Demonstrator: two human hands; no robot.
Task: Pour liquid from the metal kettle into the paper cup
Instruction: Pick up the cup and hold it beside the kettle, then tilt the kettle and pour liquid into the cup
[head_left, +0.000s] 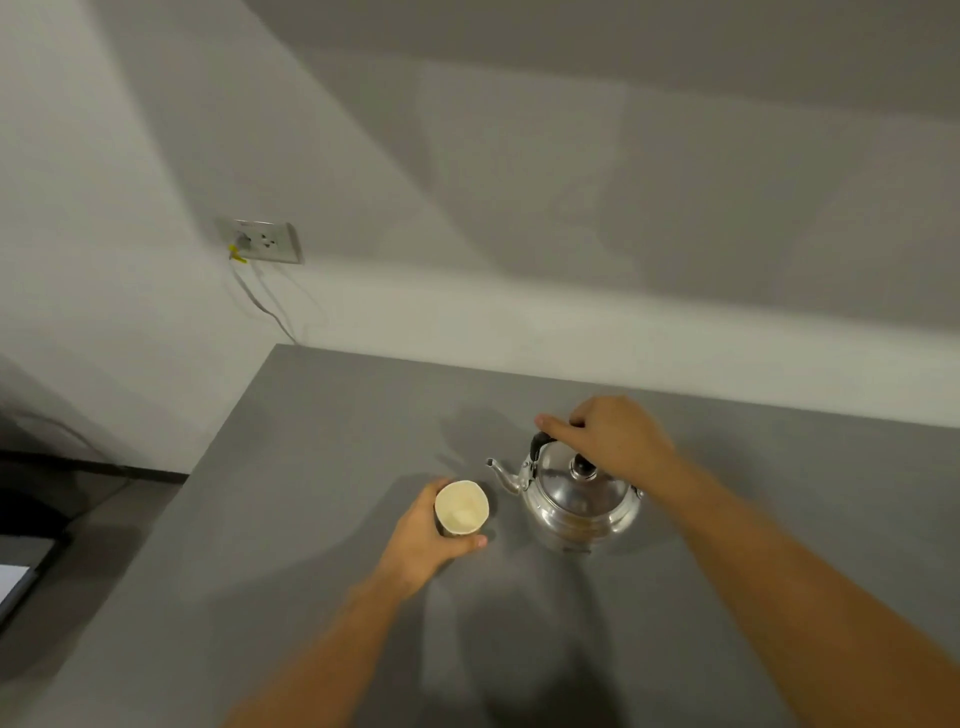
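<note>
A shiny metal kettle (576, 499) with a black lid knob stands upright on the grey table (311, 519), its spout pointing left. My right hand (613, 436) is wrapped over the kettle's black top handle. Just left of the spout a white paper cup (461, 508) stands upright on the table, with my left hand (426, 540) curled round its side. The cup and the spout are a short gap apart. What the cup holds cannot be made out.
A white wall runs behind the table, with a power socket (262, 240) and a cable hanging from it at the left. The table's left edge drops to the floor, where a dark object (21, 566) lies.
</note>
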